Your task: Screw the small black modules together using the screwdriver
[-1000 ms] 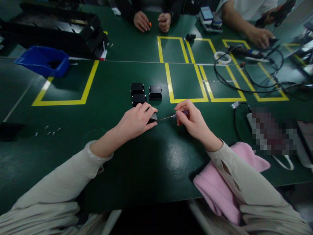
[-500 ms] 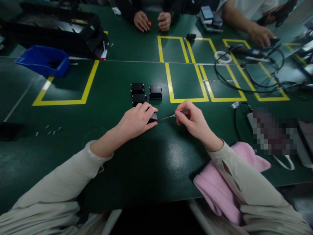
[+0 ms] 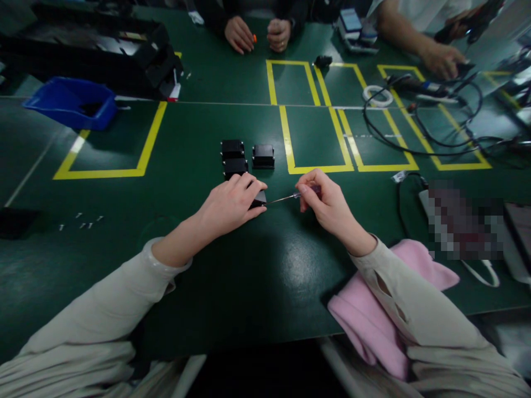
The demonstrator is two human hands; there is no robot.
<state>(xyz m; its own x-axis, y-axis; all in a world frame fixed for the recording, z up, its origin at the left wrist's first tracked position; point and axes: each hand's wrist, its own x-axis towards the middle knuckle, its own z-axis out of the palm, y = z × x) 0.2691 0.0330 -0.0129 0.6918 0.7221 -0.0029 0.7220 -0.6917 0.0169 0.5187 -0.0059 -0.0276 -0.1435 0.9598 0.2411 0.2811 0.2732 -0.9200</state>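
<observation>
My left hand [image 3: 230, 205] presses down on a small black box [image 3: 260, 198] on the green table, covering most of it. My right hand [image 3: 326, 204] grips a thin screwdriver [image 3: 286, 197] with a dark red handle; its tip meets the box's right side. Just beyond my left hand stand three more black boxes: one [image 3: 232, 148], another [image 3: 235, 166] nearer my fingers, and a third [image 3: 263, 156] to their right.
Several small screws [image 3: 81, 222] lie at the left. A blue bin [image 3: 70, 103] and black trays [image 3: 103, 44] stand far left. Yellow tape rectangles [image 3: 315, 138] mark the table. Black cables [image 3: 423, 127] run at right. A pink cloth [image 3: 373, 315] lies under my right forearm. Other people's hands [image 3: 257, 36] rest at the far edge.
My right fingers have shifted slightly on the screwdriver handle, as in turning it. My left hand and the boxes have stayed put.
</observation>
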